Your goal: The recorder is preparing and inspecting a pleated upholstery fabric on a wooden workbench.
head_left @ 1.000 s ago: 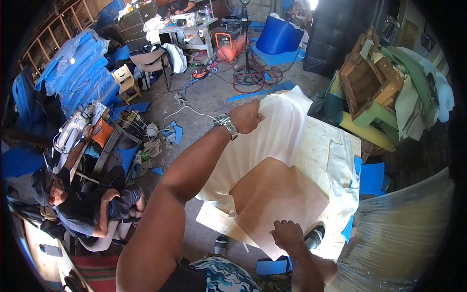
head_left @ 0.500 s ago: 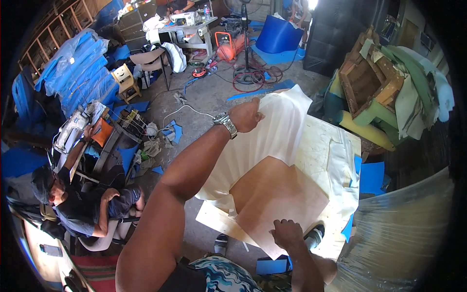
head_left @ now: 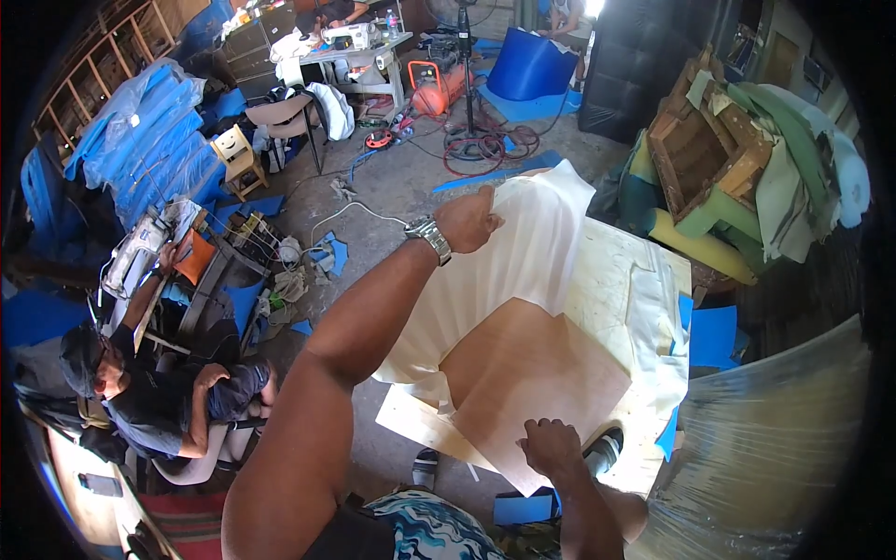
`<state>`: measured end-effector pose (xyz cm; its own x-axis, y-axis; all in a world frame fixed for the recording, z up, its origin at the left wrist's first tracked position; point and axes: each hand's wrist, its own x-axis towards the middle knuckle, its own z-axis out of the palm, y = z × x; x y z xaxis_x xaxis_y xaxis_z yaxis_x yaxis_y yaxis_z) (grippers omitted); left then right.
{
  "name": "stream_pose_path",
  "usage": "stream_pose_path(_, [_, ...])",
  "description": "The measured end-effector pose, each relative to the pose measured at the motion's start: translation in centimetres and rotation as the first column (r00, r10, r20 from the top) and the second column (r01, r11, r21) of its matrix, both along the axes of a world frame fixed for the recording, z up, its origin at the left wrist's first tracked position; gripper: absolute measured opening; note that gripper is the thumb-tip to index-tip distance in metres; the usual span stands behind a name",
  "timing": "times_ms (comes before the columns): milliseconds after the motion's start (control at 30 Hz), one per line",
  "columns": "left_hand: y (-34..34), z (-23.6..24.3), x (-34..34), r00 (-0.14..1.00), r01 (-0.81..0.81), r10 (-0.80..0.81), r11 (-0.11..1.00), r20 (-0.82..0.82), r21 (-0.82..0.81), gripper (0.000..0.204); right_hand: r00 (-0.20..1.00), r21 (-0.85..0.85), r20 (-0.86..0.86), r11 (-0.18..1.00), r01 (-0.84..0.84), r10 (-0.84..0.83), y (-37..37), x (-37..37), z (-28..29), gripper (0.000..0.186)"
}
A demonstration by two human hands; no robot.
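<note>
My left hand (head_left: 467, 222), with a metal watch on the wrist, reaches far across and is closed on the edge of a sheer white fabric (head_left: 523, 243). The fabric spreads in soft folds down from that hand. Partly over it lies a thin brown sheet (head_left: 546, 373), its lower corner pointing toward me. At the sheet's near right edge rests my right hand (head_left: 553, 450), fingers curled. Its fingertips are hidden, so whether it grips the edge cannot be seen. Beneath both lies a pale wooden board (head_left: 611, 266).
Crumpled white cloth (head_left: 649, 327) lies along the board's right side. Plastic wrap (head_left: 765, 448) stands at the right. A wooden frame with foam (head_left: 700, 154) is stacked beyond. At left, a seated person (head_left: 159, 392) is beside a sewing machine (head_left: 135, 252). A fan pole (head_left: 465, 75) and hoses stand ahead.
Both hands keep nearly the same places, and the fabric and brown sheet lie as before. The whole view has shifted slightly. The person at the far back has changed posture a little.
</note>
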<state>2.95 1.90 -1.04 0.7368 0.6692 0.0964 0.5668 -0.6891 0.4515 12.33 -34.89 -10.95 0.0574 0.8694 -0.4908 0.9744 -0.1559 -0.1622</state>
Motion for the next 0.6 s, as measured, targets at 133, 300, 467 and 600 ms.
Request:
stream_pose_path(133, [-0.14, 0.14, 0.06, 1.000, -0.015, 0.016, 1.000, -0.026, 0.011, 0.044, 1.000, 0.013, -0.002, 1.000, -0.009, 0.009, -0.04, -0.02, -0.17, 0.035])
stream_pose_path(300, [-0.05, 0.00, 0.11, 0.999, -0.021, 0.022, 1.000, -0.034, 0.019, 0.044, 1.000, 0.011, 0.003, 1.000, -0.003, 0.003, -0.10, -0.03, -0.17, 0.035])
stream_pose_path(467, [0.04, -0.20, 0.14, 0.999, -0.032, 0.033, 0.999, -0.037, 0.025, 0.044, 1.000, -0.004, -0.022, 1.000, 0.009, -0.009, 0.07, -0.04, 0.17, 0.035])
stream_pose_path(600, [0.10, -0.23, 0.13, 0.999, -0.026, 0.027, 0.999, -0.037, 0.021, 0.043, 1.000, 0.019, -0.004, 1.000, 0.002, -0.002, 0.01, -0.15, 0.15, 0.034])
